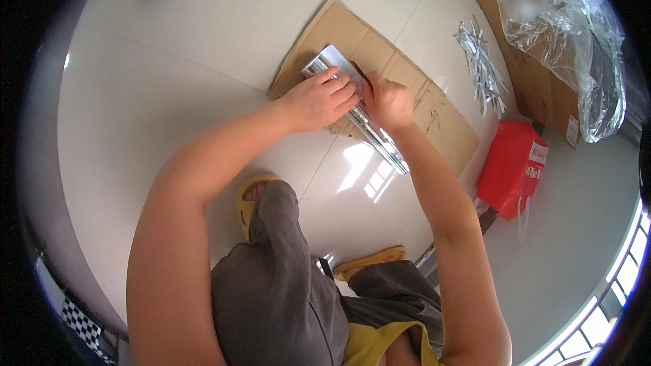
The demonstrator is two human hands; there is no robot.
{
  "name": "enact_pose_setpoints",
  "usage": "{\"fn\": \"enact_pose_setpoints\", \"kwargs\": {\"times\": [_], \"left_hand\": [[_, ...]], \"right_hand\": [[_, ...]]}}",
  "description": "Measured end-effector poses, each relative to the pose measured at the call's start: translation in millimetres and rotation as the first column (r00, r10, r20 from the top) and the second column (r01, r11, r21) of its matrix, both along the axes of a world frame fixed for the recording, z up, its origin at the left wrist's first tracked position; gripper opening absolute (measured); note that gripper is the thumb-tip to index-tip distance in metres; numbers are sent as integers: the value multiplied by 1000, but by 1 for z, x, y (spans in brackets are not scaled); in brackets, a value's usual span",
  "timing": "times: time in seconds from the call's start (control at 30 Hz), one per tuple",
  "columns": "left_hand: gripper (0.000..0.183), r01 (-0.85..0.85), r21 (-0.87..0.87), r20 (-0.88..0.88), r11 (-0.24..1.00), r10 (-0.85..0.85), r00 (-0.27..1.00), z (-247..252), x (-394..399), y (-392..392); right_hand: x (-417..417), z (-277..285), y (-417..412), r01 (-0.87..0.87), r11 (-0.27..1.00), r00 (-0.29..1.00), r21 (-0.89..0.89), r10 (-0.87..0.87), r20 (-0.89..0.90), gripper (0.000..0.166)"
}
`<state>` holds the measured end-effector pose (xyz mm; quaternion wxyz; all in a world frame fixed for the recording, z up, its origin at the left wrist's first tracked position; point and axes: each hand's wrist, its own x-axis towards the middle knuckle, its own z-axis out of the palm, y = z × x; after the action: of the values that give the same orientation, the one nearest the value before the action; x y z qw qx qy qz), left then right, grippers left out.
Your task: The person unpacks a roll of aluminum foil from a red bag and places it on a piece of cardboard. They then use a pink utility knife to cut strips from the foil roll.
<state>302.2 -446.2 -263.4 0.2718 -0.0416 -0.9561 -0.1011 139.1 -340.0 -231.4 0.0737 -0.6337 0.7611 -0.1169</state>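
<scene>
A stack of shiny silvery strips or sheets [374, 132] lies slantwise over a flattened piece of brown cardboard [356, 25] on the tiled floor, its near end reaching past the cardboard's edge. My left hand [325, 96] rests on the upper part of the stack, fingers spread over its flat silvery top. Close on its right, my right hand [387, 99] is closed round a thin dark tool [358, 69], whose tip shows beyond the fingers at the edge of the top piece; its kind cannot be told.
Loose thin silvery strips [480, 68] lie in a pile right of the cardboard. Farther right stand a cardboard box [539, 71] with clear plastic wrap [554, 25] over it and a red bag [508, 168] bearing writing. My feet in yellow slippers [245, 208] are near the stack.
</scene>
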Motion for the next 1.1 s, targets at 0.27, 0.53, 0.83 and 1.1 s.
{"fn": "enact_pose_setpoints", "kwargs": {"times": [0.27,0.53,0.83,1.1], "left_hand": [[21,18,100,-21,995,-16,1000,-4,5,-1],[21,19,165,4,986,-20,1000,-8,5,2],[22,10,147,14,989,-12,1000,-9,5,1],[22,3,139,-4,990,-3,1000,-9,7,0]], "right_hand": [[4,0,-19,-51,997,997,62,54,-59,16],[4,-2,-30,-99,994,992,50,103,-73,19],[6,5,-39,-109,991,992,73,113,-55,19],[9,6,-44,-120,985,990,128,128,-64,17]]}}
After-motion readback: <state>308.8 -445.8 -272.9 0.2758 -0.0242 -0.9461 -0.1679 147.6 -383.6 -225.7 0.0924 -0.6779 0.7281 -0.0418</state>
